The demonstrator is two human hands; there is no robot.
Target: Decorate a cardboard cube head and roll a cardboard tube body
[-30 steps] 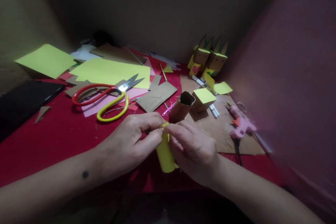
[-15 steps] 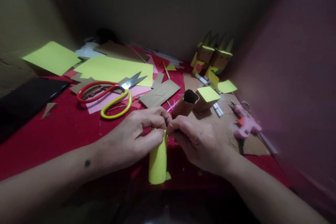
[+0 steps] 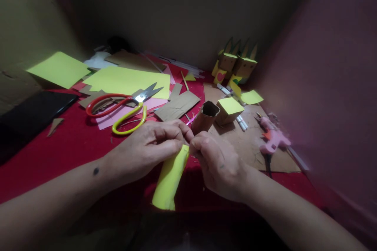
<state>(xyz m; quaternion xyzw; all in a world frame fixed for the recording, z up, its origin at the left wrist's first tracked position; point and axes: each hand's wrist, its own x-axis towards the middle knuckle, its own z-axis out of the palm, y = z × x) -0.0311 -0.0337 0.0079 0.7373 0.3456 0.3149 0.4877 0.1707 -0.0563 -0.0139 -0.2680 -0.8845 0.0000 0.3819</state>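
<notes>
My left hand [image 3: 153,141] is closed around the upper end of a yellow paper-covered tube [image 3: 171,178], thumb on its near side. The tube tilts, its lower end toward me and to the left. At the tube's top right edge, the fingers of my right hand [image 3: 216,160] are pinched together, touching the paper there. Whether they grip the tube's edge or something small is hidden. Just beyond my hands stands a bare brown cardboard tube [image 3: 203,119], open at the top. Beside it sits a cardboard box [image 3: 231,113] with a yellow top.
Scissors [image 3: 141,98] with red and yellow handles lie left on yellow paper [image 3: 126,80] and cardboard scraps [image 3: 179,106]. A pink glue gun [image 3: 273,139] rests right on a cardboard sheet [image 3: 253,145]. Cardboard figures [image 3: 235,64] stand at the back right. A dark flat device [image 3: 38,115] lies far left.
The yellow tube has tilted, its lower end swinging left, and turned slightly. Both hands stay at its top end; the right hand has shifted a little downward.
</notes>
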